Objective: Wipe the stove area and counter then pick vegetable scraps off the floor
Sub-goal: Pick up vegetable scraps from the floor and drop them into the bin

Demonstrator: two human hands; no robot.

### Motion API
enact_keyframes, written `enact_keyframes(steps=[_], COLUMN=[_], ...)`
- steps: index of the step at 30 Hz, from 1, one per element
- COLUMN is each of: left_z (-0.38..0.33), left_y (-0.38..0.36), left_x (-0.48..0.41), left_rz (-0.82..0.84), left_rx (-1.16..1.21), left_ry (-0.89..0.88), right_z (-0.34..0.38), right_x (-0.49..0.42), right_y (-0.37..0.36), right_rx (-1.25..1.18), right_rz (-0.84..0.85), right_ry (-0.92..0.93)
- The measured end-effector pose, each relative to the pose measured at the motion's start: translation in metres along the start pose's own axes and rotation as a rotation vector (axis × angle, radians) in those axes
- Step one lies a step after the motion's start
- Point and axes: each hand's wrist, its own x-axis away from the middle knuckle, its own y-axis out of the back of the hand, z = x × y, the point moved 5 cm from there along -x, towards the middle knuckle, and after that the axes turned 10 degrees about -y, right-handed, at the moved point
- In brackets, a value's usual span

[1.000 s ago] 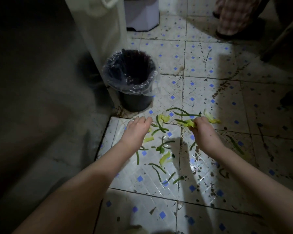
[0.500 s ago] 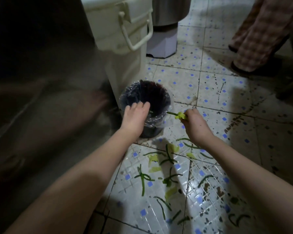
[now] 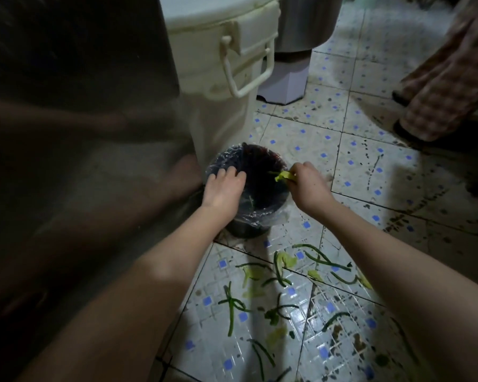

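Both bare forearms reach forward from the bottom edge, and between them loose vegetable scraps (image 3: 286,260), dark green strips and pale yellow-green leaf pieces, lie scattered on the stained, blue-dotted floor tiles (image 3: 301,133). Further on, the left hand (image 3: 223,188) hovers palm down over the left side of a small dark bin (image 3: 247,226) lined with a clear plastic bag, fingers stretched out and holding nothing. The right hand (image 3: 309,186) is at the bin's right rim, fingers curled, pinching a yellow-green leaf scrap (image 3: 283,176) over the opening. Just behind the bin stands a white lidded bucket (image 3: 218,111) with a side handle. Farther back, at the right, are a person's checked trouser legs (image 3: 447,86).
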Motion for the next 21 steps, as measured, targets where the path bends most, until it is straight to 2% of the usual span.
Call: enact_keyframes(steps=[4,8,16,21], left_z=[0.004,-0.006,-0.032,-0.055], left_y=[0.006,0.002,-0.003,-0.004], left_x=[0.006,0.014,0.031,0.047], left_rz=[-0.021,0.003,0.003,-0.056], left_rx=[0.002,-0.03,-0.037,-0.059], left_ry=[0.044,0.012,-0.055,-0.122], right_z=[0.027,0.038,-0.002,-0.033], right_x=[-0.018,-0.019,0.024,0.054], right_y=[-0.008,-0.01,-0.001,-0.004], right_rx=[-0.073,-0.109,-0.016,0.077], right_rz=[0.064,0.071,0.05,0.029], right_ry=[-0.017,-0.017,-0.002,0.014])
